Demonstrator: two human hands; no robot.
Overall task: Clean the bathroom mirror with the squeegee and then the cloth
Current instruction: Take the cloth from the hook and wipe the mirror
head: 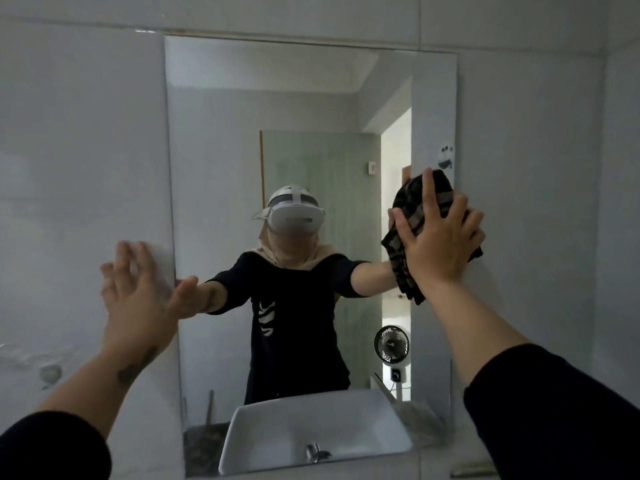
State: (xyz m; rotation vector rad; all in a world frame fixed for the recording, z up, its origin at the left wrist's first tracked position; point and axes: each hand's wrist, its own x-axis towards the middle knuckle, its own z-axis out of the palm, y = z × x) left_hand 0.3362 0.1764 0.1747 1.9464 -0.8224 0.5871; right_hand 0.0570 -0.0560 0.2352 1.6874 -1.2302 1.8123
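The frameless mirror (311, 116) hangs on the white tiled wall straight ahead. My right hand (440, 244) presses a dark checked cloth (415, 206) flat against the mirror's right edge, at about mid height, fingers spread over the bunched fabric. My left hand (138, 292) lies open with its palm on the wall tile just beside the mirror's left edge, the thumb reaching onto the glass. No squeegee shows anywhere in the view.
The mirror reflects a person with outstretched arms, a white basin (311, 434) with a tap, a small fan (391, 342) and a doorway. A small sticker (445, 155) sits near the mirror's right edge above the cloth.
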